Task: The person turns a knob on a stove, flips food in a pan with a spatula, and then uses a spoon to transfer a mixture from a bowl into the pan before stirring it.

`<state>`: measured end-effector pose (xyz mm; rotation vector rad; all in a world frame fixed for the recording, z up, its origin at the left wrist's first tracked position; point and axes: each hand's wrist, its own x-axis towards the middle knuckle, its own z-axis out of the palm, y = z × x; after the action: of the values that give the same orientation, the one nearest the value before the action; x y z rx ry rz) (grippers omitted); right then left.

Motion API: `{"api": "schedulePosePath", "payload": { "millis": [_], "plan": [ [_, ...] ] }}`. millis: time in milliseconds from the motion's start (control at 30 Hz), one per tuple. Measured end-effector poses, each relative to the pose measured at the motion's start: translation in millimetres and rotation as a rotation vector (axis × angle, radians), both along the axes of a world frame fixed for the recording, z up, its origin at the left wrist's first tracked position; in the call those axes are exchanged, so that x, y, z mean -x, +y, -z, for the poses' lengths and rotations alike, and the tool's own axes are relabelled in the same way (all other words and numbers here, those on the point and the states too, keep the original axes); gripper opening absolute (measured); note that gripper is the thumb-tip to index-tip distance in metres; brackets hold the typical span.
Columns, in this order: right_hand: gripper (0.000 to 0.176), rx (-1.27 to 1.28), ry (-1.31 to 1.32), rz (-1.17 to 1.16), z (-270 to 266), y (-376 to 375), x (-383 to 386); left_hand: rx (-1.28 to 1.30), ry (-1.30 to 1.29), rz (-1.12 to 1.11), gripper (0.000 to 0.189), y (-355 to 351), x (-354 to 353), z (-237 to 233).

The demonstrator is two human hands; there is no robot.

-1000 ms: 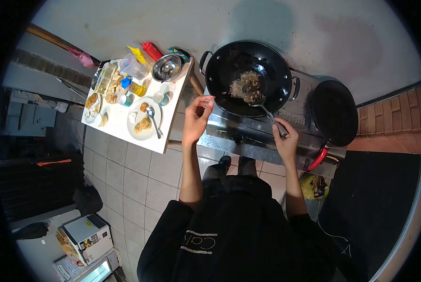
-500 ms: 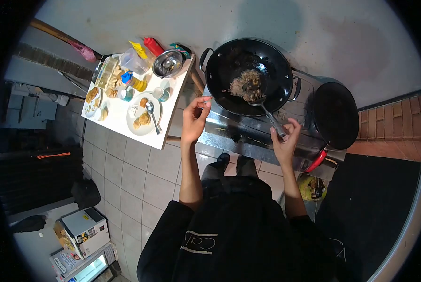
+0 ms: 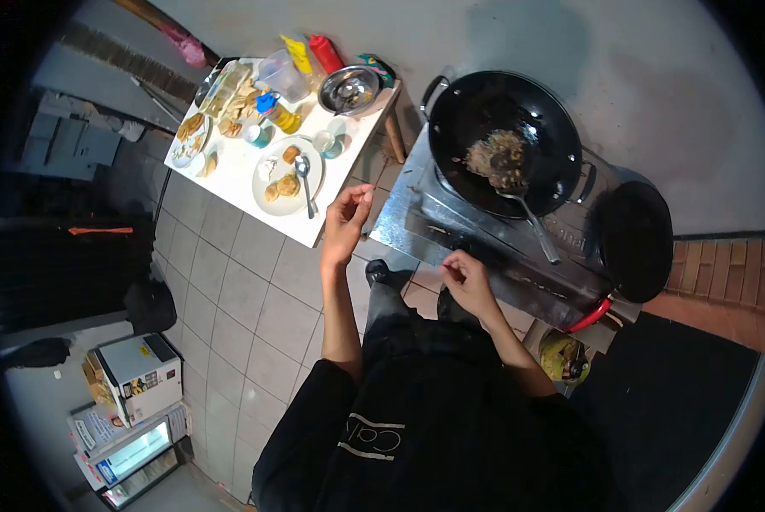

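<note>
My left hand (image 3: 347, 224) hangs beside the white table's near corner, its thumb and fingertips drawn together in a pinch. Whatever might be between them is too small to make out. In front of my body, my right hand (image 3: 468, 286) is loosely curled at the stove's front edge, with thumb and forefinger apart and nothing visible in it. A metal spatula (image 3: 538, 229) leans over the rim of the black wok (image 3: 455, 175), untouched. Its blade rests in a heap of browned, chopped food (image 3: 498, 156) inside the wok.
The white table (image 3: 229, 183) on the left carries a plate (image 3: 312, 183) with food and a spoon, a steel bowl (image 3: 348, 90), an oil bottle (image 3: 284, 118) and a red squeeze bottle (image 3: 325, 53). A dark round pan (image 3: 637, 243) stands right of the wok on the stove (image 3: 434, 218).
My right hand has let go of the spatula and moved left, toward my body. My left hand has drawn away from the wok. The view has shifted, so table and wok sit farther right.
</note>
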<state>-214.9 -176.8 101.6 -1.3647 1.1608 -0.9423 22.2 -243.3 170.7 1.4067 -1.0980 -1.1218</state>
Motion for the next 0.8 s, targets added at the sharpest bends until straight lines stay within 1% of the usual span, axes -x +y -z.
{"api": "schedulePosePath", "payload": {
  "millis": [67, 100, 167, 233, 300, 333, 367, 433, 467, 500, 533, 567, 600, 633, 733, 800],
  "plan": [
    [0.009, -0.008, 0.061, -0.131, -7.0, -10.0, -26.5, -0.035, -0.004, -0.07, 0.02, 8.8, -22.3, 4.5],
    [0.009, -0.005, 0.064, -0.142, -4.7, -15.2, -42.8, -0.033, -0.001, -0.081, 0.02, 11.8, -37.0, 8.3],
    [0.01, 0.028, 0.04, -0.183, 8.9, -24.8, -78.6, -0.048, 0.095, -0.197, 0.019, 15.0, -70.0, 19.1],
    [0.012, -0.002, 0.038, -0.214, 25.3, -35.2, -114.9, -0.02, 0.108, -0.242, 0.019, 14.3, -103.6, 24.2],
    [0.016, -0.206, -0.009, -0.272, 38.5, -47.3, -152.8, -0.028, 0.079, -0.251, 0.025, 14.3, -140.7, 24.5],
    [0.02, -0.218, 0.031, -0.267, 49.9, -53.9, -173.4, -0.039, 0.096, -0.279, 0.025, 12.9, -159.7, 26.0],
    [0.02, -0.217, 0.036, -0.282, 61.8, -59.5, -193.5, -0.037, 0.1, -0.293, 0.025, 13.0, -177.7, 27.9],
    [0.023, -0.26, 0.063, -0.229, 73.1, -74.4, -234.3, -0.034, 0.113, -0.318, 0.024, 11.3, -211.8, 29.4],
    [0.03, -0.349, 0.119, -0.227, 78.6, -82.4, -250.9, -0.032, 0.113, -0.336, 0.024, 10.5, -226.7, 30.5],
    [0.03, -0.353, 0.119, -0.244, 98.8, -90.0, -266.3, -0.049, 0.113, -0.333, 0.024, 10.8, -239.6, 30.7],
    [0.033, -0.099, 0.31, -0.187, 134.9, -96.3, -280.5, -0.069, 0.111, -0.327, 0.023, 12.2, -251.7, 30.5],
    [0.037, 0.16, 0.493, -0.121, 155.5, -101.3, -295.1, -0.075, 0.103, -0.334, 0.023, 13.4, -262.6, 32.1],
    [0.041, -0.018, 0.441, -0.075, 153.4, -105.9, -306.7, -0.071, 0.12, -0.334, 0.021, 13.2, -271.1, 33.9],
    [0.042, 0.02, 0.483, -0.062, 159.3, -110.3, -315.6, -0.067, 0.139, -0.332, 0.019, 13.0, -278.7, 35.8],
    [0.037, 0.039, 0.549, -0.006, 168.8, -116.2, -333.3, -0.108, 0.154, -0.323, 0.019, 14.4, -296.5, 40.7],
    [0.032, -0.03, 0.593, -0.046, 173.5, -119.8, -339.4, -0.13, 0.175, -0.303, 0.02, 13.0, -306.9, 43.1]
  ]
}}
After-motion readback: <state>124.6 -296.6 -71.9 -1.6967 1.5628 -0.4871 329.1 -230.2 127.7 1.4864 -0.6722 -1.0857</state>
